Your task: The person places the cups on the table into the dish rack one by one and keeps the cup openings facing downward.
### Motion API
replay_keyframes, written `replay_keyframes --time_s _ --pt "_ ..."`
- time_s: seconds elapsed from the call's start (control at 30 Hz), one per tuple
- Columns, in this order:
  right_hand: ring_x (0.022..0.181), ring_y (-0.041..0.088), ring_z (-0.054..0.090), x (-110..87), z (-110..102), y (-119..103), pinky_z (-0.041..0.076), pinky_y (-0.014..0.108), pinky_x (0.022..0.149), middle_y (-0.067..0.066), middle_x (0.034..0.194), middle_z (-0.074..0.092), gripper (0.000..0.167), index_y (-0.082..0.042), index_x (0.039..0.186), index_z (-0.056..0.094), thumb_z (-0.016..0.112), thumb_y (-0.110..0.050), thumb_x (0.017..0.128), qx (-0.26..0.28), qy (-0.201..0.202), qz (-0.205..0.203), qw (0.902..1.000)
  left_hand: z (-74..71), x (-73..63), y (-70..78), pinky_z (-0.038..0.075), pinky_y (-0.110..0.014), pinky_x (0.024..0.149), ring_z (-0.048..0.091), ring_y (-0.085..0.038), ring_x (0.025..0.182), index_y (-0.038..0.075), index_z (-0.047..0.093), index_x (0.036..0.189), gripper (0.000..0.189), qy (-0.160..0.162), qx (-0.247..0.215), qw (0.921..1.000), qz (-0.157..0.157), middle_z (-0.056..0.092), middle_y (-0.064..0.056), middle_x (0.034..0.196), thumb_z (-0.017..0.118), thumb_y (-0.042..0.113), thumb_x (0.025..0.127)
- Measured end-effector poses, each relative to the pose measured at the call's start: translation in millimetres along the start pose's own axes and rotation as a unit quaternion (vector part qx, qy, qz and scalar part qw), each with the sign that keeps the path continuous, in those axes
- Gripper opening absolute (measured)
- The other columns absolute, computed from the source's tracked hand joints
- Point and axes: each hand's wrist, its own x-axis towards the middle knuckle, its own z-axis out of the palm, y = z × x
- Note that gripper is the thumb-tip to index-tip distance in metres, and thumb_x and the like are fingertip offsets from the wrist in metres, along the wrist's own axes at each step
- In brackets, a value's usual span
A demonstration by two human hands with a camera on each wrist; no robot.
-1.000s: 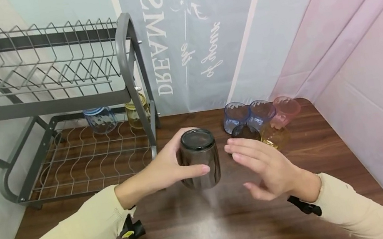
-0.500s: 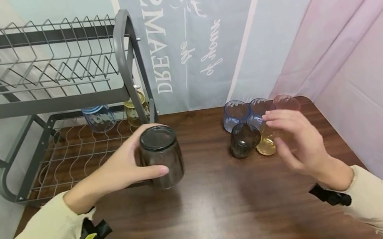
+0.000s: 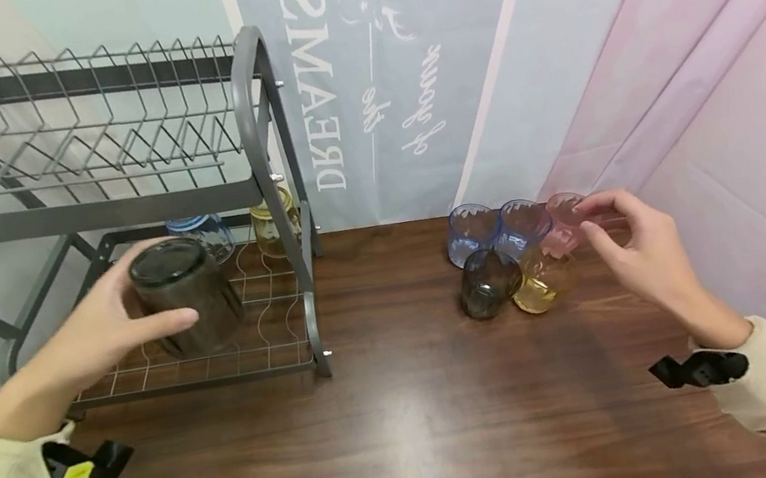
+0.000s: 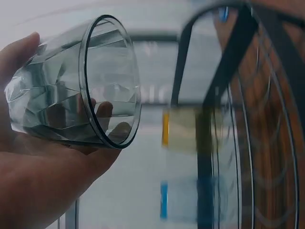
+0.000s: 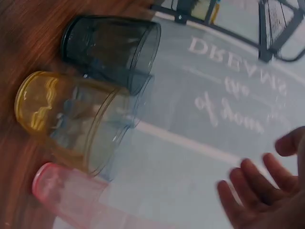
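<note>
In the head view my left hand point(image 3: 90, 334) grips a dark grey glass point(image 3: 205, 294), turned base up over the lower shelf of the metal rack point(image 3: 202, 382). The left wrist view shows its open rim point(image 4: 88, 81) and faceted side. My right hand point(image 3: 647, 250) holds nothing; its fingers are loosely bent by the pink glass point(image 3: 563, 234), thumb and fingertips close to the rim in the head view. Beside the pink glass stand a yellow glass point(image 3: 533, 294), another dark glass point(image 3: 483, 290) and two blue glasses point(image 3: 469, 246), all rim up.
On the lower shelf, towards the back, sit an upturned blue glass point(image 3: 215, 237) and an upturned yellow glass point(image 3: 269, 237). The rack's upper tier point(image 3: 75, 214) with wire dividers overhangs them. A printed curtain point(image 3: 403, 176) hangs behind the wooden table point(image 3: 401, 439).
My left hand has carried the dark grey glass leftwards from mid-table to over the lower shelf. My right hand has moved away from it, rightwards to the pink glass.
</note>
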Motion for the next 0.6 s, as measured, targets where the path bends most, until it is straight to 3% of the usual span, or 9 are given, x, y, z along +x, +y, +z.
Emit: replay_keyframes --time_s 0.13,0.27,0.37,0.47,0.57,0.6 --pt "0.088 -0.017 0.055 4.1 -6.1 16.0 0.042 0.004 0.077 0.012 0.109 0.071 0.022 -0.002 0.118 0.066 0.064 -0.012 0.099 -0.031 -0.052 0.063 0.9961 -23.6 1.2 -15.1 0.054 -0.017 0.080 0.063 -0.003 0.105 0.027 0.040 0.146 0.070 0.065 0.034 0.9965 -0.040 0.061 0.011 0.124 0.068 -0.009 0.092" --pt "0.086 -0.015 0.055 4.6 -9.6 32.9 0.043 0.005 0.072 0.023 0.115 0.069 0.030 0.001 0.123 0.063 0.064 -0.019 0.101 -0.061 -0.104 0.099 0.9878 -43.5 3.6 -32.3 0.049 -0.011 0.080 0.058 0.000 0.105 0.026 0.043 0.136 0.058 0.114 0.006 0.9914 -0.062 0.058 0.013 0.121 0.067 -0.006 0.094" --pt "0.092 0.012 0.069 3.2 -10.6 44.7 0.051 0.016 0.071 0.029 0.119 0.067 0.040 0.004 0.128 0.058 0.062 -0.026 0.103 -0.082 -0.151 0.126 0.9770 -56.7 7.6 -43.7 0.048 -0.010 0.079 0.058 0.000 0.102 0.025 0.046 0.130 0.049 0.151 -0.014 0.9857 -0.073 0.060 0.014 0.115 0.067 -0.003 0.095" --pt "0.104 0.043 0.067 1.0 -9.6 55.2 0.056 0.040 0.079 0.034 0.123 0.063 0.050 0.006 0.133 0.053 0.058 -0.035 0.104 -0.099 -0.190 0.155 0.9644 -67.8 13.2 -53.2 0.046 -0.009 0.079 0.055 0.002 0.103 0.029 0.046 0.133 0.051 0.184 -0.005 0.9793 -0.084 0.057 0.017 0.117 0.069 0.003 0.096" --pt "0.111 0.053 0.061 -0.6 -8.5 63.5 0.050 0.060 0.087 0.037 0.125 0.060 0.058 0.009 0.136 0.050 0.055 -0.040 0.105 -0.105 -0.212 0.176 0.9555 -76.9 19.0 -62.5 0.045 -0.009 0.082 0.053 0.000 0.108 0.029 0.046 0.136 0.056 0.214 -0.031 0.9724 -0.088 0.055 0.014 0.123 0.072 0.002 0.093" --pt "0.113 0.054 0.060 -0.9 -8.2 65.2 0.048 0.063 0.089 0.038 0.126 0.060 0.060 0.009 0.137 0.050 0.055 -0.041 0.105 -0.107 -0.219 0.181 0.9529 -79.6 20.2 -65.4 0.045 -0.009 0.086 0.051 -0.002 0.116 0.029 0.044 0.139 0.059 0.222 -0.022 0.9701 -0.094 0.053 0.014 0.129 0.073 0.005 0.094"
